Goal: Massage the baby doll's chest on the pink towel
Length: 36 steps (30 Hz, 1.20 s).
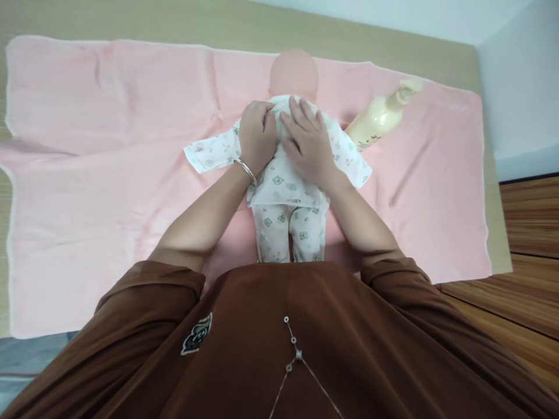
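Observation:
A baby doll (293,75) with a smooth bald head lies on a pink cloth; no face shows. It wears a white printed shirt (279,183) and matching trousers (308,230). My left hand (257,135), with a bangle at the wrist, is curled at the upper left of the shirt, near the collar, its fingers closed on the fabric. Flat on the upper back of the shirt rests my right hand (310,139), fingers extended and somewhat apart. The sleeves spread out to both sides, and the cuffs show no doll hands. The lower ends of the trousers are hidden by my brown top.
A cream pump bottle (378,119) lies tilted on the cloth beside the right sleeve. The pink cloth (109,174) covers most of the light wooden table (174,23). White walls (519,93) rise behind and at the right. Brown wood panelling (533,221) is at the lower right.

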### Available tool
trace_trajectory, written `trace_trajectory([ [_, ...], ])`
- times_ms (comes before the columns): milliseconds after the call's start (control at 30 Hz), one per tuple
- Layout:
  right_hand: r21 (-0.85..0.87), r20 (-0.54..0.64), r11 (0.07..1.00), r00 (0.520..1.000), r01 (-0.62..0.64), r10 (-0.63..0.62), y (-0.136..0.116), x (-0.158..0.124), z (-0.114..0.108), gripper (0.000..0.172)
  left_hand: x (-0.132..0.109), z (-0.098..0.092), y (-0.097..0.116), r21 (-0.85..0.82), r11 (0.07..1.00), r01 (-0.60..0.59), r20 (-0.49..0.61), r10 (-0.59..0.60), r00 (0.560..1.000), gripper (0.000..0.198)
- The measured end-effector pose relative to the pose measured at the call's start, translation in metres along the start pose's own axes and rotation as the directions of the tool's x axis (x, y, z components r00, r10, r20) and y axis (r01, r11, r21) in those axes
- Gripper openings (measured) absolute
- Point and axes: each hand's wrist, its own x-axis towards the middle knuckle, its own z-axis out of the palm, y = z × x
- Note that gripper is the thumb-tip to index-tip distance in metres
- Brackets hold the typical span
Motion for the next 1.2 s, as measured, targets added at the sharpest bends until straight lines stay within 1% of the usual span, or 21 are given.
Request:
trace_trajectory([
  [33,0.038,-0.010,0.998,0.999,-0.044,0.044,0.009,0.004,0.001,0.052,-0.001,0.000,0.002,0.002,1.000,-0.001,-0.002,0.001,1.000,0.018],
  [67,0.056,-0.014,0.994,0.996,-0.091,0.092,0.013,0.005,0.000,0.053,-0.001,0.000,0.002,0.002,1.000,-0.001,-0.002,0.001,1.000,0.017],
  [100,0.053,-0.020,0.988,0.989,-0.148,0.149,0.010,0.005,-0.001,0.055,-0.001,0.001,0.002,-0.001,1.000,0.007,-0.004,-0.007,1.000,0.016],
  [167,-0.014,-0.041,0.970,0.970,-0.241,0.241,-0.011,-0.003,-0.006,0.057,0.000,0.002,0.000,-0.014,0.999,0.029,0.010,-0.029,1.000,0.015],
  [200,-0.079,-0.045,0.964,0.966,-0.256,0.253,-0.026,-0.009,-0.010,0.057,0.001,0.003,-0.002,-0.025,0.999,0.042,0.019,-0.042,0.999,0.015],
  [233,-0.139,-0.047,0.960,0.970,-0.243,0.238,-0.042,-0.015,-0.013,0.057,0.001,0.003,-0.004,-0.038,0.998,0.050,0.031,-0.049,0.998,0.014],
  [267,-0.181,-0.016,0.965,0.982,-0.188,0.188,-0.056,-0.020,-0.016,0.055,0.002,0.003,-0.005,-0.048,0.998,0.050,0.041,-0.048,0.998,0.014],
  [333,-0.221,0.016,0.969,0.993,-0.110,0.116,-0.071,-0.024,-0.019,0.053,0.001,0.002,-0.005,-0.049,0.998,0.033,0.038,-0.031,0.999,0.014],
  [400,-0.209,0.030,0.977,0.998,-0.053,0.060,-0.066,-0.021,-0.017,0.050,0.000,0.000,-0.003,-0.035,0.999,0.018,0.023,-0.017,1.000,0.015],
  [467,-0.161,0.027,0.986,0.998,-0.048,0.052,-0.045,-0.011,-0.013,0.049,-0.001,-0.002,0.001,-0.020,1.000,0.012,0.013,-0.012,1.000,0.017],
  [533,-0.110,0.013,0.986,0.992,-0.125,0.127,-0.021,-0.002,-0.011,0.050,-0.002,-0.003,0.004,-0.010,1.000,0.005,0.016,-0.004,1.000,0.018],
  [600,-0.076,-0.013,0.976,0.979,-0.205,0.204,-0.008,0.003,-0.010,0.054,-0.003,-0.003,0.006,-0.002,1.000,-0.002,0.011,0.002,1.000,0.017],
  [667,-0.083,-0.036,0.964,0.967,-0.253,0.251,-0.012,0.001,-0.012,0.056,-0.002,-0.003,0.006,0.003,1.000,-0.003,0.006,0.003,1.000,0.017],
  [733,-0.135,-0.047,0.952,0.962,-0.273,0.269,-0.029,-0.007,-0.013,0.057,-0.002,-0.002,0.004,0.006,1.000,0.000,0.002,0.000,1.000,0.016],
  [800,-0.189,-0.059,0.948,0.966,-0.257,0.251,-0.052,-0.016,-0.011,0.058,-0.001,-0.002,0.000,-0.005,1.000,0.010,0.004,-0.010,1.000,0.014],
  [833,-0.189,-0.055,0.955,0.973,-0.231,0.224,-0.062,-0.019,-0.008,0.058,0.000,-0.002,-0.002,-0.016,1.000,0.013,0.008,-0.013,1.000,0.014],
  [933,-0.121,-0.064,0.974,0.981,-0.191,0.184,-0.079,-0.026,0.003,0.062,0.001,-0.001,-0.007,-0.054,0.998,0.025,0.023,-0.024,0.999,0.015],
  [1000,-0.076,-0.070,0.983,0.984,-0.168,0.163,-0.079,-0.026,0.007,0.062,0.002,-0.002,-0.009,-0.068,0.997,0.037,0.038,-0.035,0.999,0.017],
  [1067,-0.092,-0.059,0.986,0.990,-0.136,0.131,-0.072,-0.023,0.005,0.058,0.003,-0.002,-0.008,-0.064,0.996,0.064,0.061,-0.060,0.996,0.021],
  [1133,-0.149,-0.045,0.982,0.993,-0.117,0.112,-0.061,-0.018,-0.001,0.054,0.004,-0.004,0.000,-0.014,0.994,0.110,0.068,-0.109,0.992,0.022],
  [1200,-0.176,-0.065,0.975,0.990,-0.134,0.124,-0.046,-0.011,-0.007,0.053,0.002,-0.008,0.014,0.082,0.986,0.145,0.065,-0.150,0.986,0.019],
])
